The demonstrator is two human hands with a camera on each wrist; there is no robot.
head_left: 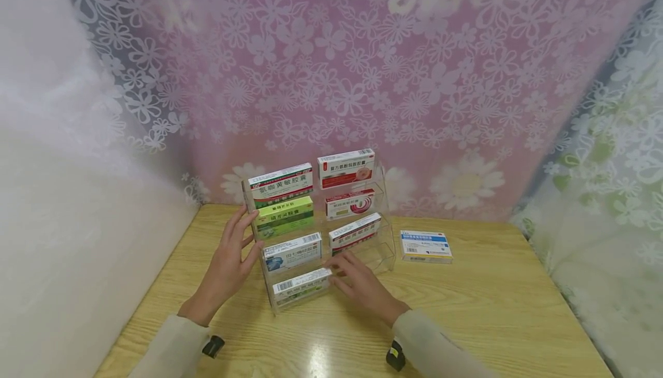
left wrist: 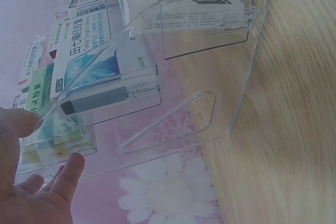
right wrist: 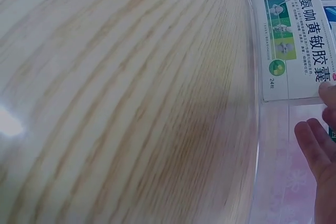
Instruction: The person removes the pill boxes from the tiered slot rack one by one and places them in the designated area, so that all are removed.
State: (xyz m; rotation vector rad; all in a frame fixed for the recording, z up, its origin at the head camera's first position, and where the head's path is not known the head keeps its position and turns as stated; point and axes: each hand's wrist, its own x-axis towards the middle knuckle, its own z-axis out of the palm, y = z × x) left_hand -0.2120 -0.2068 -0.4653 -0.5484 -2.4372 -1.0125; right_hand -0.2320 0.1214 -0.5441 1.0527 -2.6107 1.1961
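Observation:
A clear acrylic display rack [head_left: 385, 234] stands on the table, holding several medicine boxes in tiers of two columns. My left hand [head_left: 228, 266] holds the rack's left side edge beside a green medicine box [head_left: 286, 217], thumb and fingers on either side of the edge in the left wrist view. With my right hand [head_left: 362, 286] I pinch the right end of a white-and-green medicine box [head_left: 302, 287] in the lowest left slot. The thumb lies at the box's front corner in the right wrist view. Directly above sits a white-and-blue medicine box [head_left: 292, 253].
To the right of the rack, another blue-and-white medicine box [head_left: 426, 247] lies flat on the wooden table [head_left: 481, 303]. A pink flowered curtain [head_left: 352, 79] hangs behind. Pale fabric walls [head_left: 77, 165] close in both sides.

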